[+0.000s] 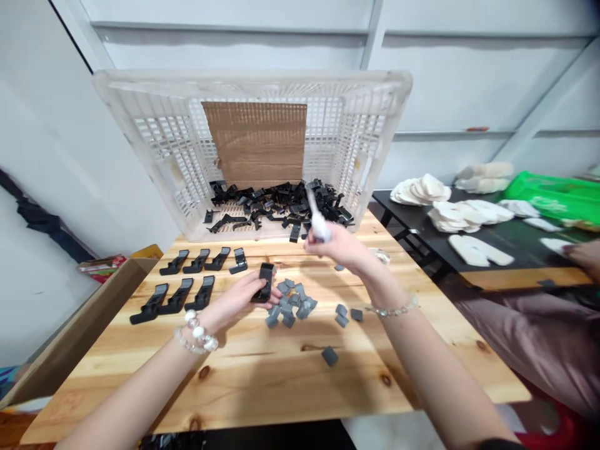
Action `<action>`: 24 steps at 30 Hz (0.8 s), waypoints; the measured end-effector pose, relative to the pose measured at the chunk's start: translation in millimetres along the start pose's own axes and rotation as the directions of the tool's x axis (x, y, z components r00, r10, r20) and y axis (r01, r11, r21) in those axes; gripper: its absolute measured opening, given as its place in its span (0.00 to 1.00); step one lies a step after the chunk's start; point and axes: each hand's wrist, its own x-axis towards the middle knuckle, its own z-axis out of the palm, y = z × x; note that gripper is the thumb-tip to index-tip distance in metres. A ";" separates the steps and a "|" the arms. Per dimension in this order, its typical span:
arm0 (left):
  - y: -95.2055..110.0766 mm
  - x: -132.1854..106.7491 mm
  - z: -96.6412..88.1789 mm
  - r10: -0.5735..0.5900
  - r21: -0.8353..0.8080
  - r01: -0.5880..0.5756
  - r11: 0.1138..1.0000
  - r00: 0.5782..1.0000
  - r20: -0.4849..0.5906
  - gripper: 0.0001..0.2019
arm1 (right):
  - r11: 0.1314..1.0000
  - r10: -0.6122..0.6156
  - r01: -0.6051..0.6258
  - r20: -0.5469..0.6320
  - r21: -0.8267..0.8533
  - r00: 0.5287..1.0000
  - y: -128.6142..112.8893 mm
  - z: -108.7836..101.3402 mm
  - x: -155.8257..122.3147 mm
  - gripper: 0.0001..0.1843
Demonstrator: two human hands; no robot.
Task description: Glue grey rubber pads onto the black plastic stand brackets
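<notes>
My left hand (246,294) is closed on a black plastic clip (264,282), held just above the table beside a heap of small grey pads (293,301). Raised over the table near the basket's front rim, my right hand (340,245) grips a small white glue bottle (319,226) with a long thin nozzle pointing up and away; motion blurs it. To the left, several black clips with grey tops (174,295) lie in two rows. A few loose grey pads (330,356) are scattered on the right part of the table.
A white plastic basket (145,156) lies on its side at the back, with many black clips (281,199) inside and a cardboard sheet (257,140) against its bottom. On the right, a black table (510,240) bears white pads (478,250) and a green basket (553,194). A co-worker's hand (585,256) shows there.
</notes>
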 end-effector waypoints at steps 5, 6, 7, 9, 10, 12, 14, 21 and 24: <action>-5.3 -19.0 1.5 -0.098 -0.142 0.110 0.984 0.992 0.085 0.17 | 0.985 0.169 -0.162 0.195 -0.052 0.966 62.2 26.6 -13.8 0.10; -5.8 -19.7 2.2 -0.100 -0.150 0.115 0.982 0.989 0.104 0.16 | 0.984 0.179 -0.175 0.201 -0.038 0.963 67.4 29.5 -15.8 0.09; -6.8 -19.7 2.9 -0.099 -0.159 0.119 0.980 0.987 0.125 0.15 | 0.982 0.188 -0.188 0.206 -0.020 0.960 70.1 31.6 -17.1 0.09; -10.5 -18.5 4.0 -0.097 -0.192 0.127 0.973 0.982 0.163 0.13 | 0.978 0.194 -0.204 0.202 0.030 0.960 70.3 34.3 -18.8 0.12; -13.2 -17.7 4.6 -0.099 -0.215 0.136 0.967 0.980 0.174 0.13 | 0.976 0.190 -0.206 0.197 0.067 0.962 69.0 35.8 -19.7 0.13; -18.8 -16.5 6.1 -0.102 -0.263 0.146 0.954 0.979 0.174 0.13 | 0.965 0.171 -0.201 0.176 0.171 0.969 66.7 40.3 -22.6 0.15; -22.7 -16.2 8.1 -0.083 -0.288 0.127 0.949 0.983 0.161 0.13 | 0.931 0.149 -0.183 0.128 0.316 0.980 66.1 47.7 -27.5 0.16; -23.2 -16.3 13.2 -0.021 -0.237 0.050 0.970 0.992 0.125 0.07 | 0.885 0.210 -0.222 0.076 0.410 0.975 70.1 75.3 -42.6 0.16; -26.9 -17.5 15.5 -0.012 -0.240 0.042 0.970 0.992 0.124 0.05 | 0.856 0.272 -0.267 0.053 0.442 0.961 69.8 80.3 -44.9 0.18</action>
